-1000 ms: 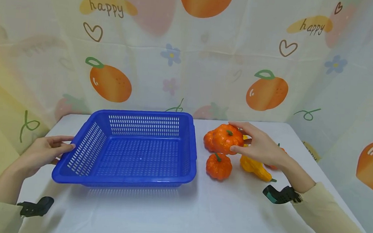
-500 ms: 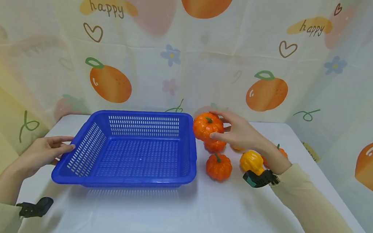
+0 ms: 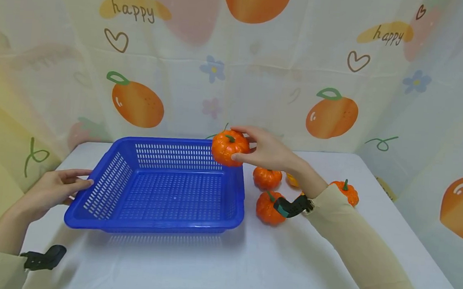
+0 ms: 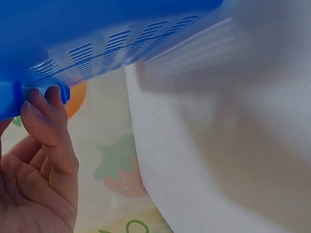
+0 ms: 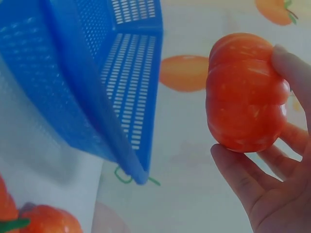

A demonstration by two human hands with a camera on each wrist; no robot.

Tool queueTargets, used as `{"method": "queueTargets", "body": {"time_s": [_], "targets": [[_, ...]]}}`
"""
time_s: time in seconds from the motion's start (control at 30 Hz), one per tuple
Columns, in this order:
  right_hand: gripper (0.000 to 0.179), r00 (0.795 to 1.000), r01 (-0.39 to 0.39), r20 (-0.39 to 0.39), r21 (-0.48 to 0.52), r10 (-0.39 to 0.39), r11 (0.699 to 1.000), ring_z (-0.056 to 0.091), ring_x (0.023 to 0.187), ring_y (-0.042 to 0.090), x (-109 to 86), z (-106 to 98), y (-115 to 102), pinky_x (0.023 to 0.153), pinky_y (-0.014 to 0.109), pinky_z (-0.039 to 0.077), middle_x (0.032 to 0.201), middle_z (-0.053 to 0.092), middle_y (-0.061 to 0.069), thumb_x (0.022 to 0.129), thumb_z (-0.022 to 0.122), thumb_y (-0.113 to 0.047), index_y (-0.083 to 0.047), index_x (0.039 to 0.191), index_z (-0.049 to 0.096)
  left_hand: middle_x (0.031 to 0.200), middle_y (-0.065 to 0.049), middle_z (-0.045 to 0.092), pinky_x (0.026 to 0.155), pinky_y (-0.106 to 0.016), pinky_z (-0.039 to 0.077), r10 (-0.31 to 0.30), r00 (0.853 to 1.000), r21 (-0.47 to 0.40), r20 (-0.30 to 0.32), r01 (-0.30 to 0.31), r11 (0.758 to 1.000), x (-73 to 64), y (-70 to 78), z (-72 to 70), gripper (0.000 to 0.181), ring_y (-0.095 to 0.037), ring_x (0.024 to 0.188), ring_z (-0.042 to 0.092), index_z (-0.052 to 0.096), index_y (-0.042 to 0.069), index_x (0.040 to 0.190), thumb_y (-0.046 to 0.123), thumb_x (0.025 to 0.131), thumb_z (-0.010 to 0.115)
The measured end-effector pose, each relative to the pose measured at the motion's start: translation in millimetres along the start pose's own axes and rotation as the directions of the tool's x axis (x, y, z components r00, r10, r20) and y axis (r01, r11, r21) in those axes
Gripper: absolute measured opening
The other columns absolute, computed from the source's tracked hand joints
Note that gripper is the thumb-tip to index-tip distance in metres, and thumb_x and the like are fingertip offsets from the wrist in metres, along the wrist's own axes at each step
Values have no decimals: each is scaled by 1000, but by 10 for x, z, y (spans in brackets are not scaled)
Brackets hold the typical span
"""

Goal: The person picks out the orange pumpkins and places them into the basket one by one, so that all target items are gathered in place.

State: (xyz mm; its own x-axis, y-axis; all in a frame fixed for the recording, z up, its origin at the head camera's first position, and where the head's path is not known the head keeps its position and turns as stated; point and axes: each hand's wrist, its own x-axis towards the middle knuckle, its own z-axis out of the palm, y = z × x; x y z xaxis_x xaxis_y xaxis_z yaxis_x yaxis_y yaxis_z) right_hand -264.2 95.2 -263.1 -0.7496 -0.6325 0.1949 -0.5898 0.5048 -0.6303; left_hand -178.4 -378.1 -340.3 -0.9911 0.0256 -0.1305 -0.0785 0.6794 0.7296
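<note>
My right hand (image 3: 265,149) grips an orange pumpkin (image 3: 230,148) with a green stem, thumb on the near side and fingers on the far side. In the head view the pumpkin overlaps the back right corner of a blue plastic basket (image 3: 173,227); the right wrist view shows it raised above the rim. My left hand (image 3: 54,189) pinches the basket's left rim, thumb on top. From below, the left wrist view shows curled fingers (image 4: 51,126) under that rim. No object lies on the basket's slotted floor.
Right of the basket, two small orange pumpkins, one behind (image 3: 267,178) and one in front (image 3: 269,208), sit on the white table (image 3: 205,274). Another orange pumpkin (image 3: 346,193) stands farther right. A yellow gourd (image 3: 292,180) is mostly hidden behind my right arm. A patterned curtain (image 3: 256,87) hangs behind.
My right hand has lifted the orange pumpkin from the group and carried it left, to over the basket's back right corner. The left hand and basket have stayed in place.
</note>
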Motion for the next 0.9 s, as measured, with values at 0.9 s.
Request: {"method": "queueTargets", "body": {"time_s": [0.9], "targets": [[66,992,56,114,-8,-54,998,49,114,18,689,633,-206,89,23,48,132,47,6,82,68,-31,-8,137,40,99,-13,65,64,-29,55,2,1000,-6,8,-2,1000,9,16,-4,64,-12,76,64,32,-11,135,34,94,51]]}}
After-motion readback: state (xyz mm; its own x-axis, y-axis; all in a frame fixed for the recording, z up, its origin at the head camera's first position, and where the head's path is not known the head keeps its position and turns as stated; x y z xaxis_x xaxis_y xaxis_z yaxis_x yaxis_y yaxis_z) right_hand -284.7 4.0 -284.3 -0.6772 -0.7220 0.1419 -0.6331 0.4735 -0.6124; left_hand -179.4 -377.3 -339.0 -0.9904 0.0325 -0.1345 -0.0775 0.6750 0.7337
